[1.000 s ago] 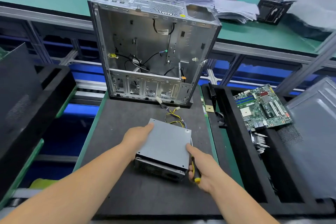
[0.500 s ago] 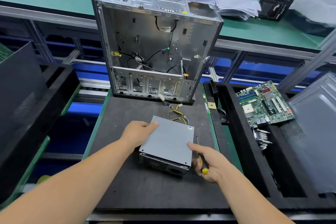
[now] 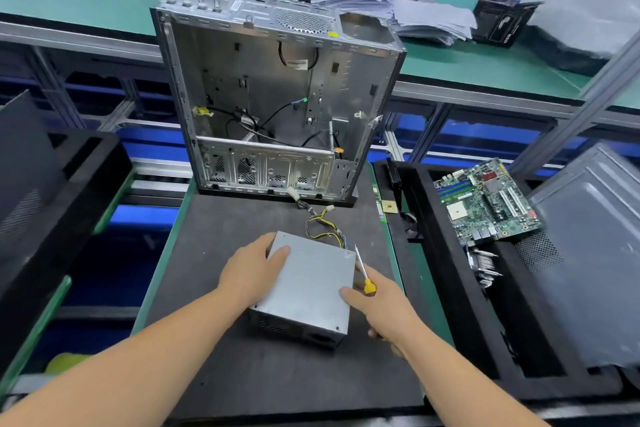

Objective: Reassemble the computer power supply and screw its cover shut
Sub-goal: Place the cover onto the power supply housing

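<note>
A grey metal power supply lies flat on the black mat, its cover on top and its yellow and black cable bundle trailing toward the case. My left hand rests on its far left corner, fingers over the cover. My right hand grips a small screwdriver with a yellow handle, shaft pointing up along the unit's right edge, while the index finger touches the cover's right edge.
An open, empty computer case stands upright at the back of the mat. A black tray on the right holds a green motherboard and a grey side panel. Another black tray stands left. Papers lie on the green bench behind.
The screwdriver has swung in my right hand, its shaft now pointing up beside the power supply. My left hand stays on the unit's left corner.
</note>
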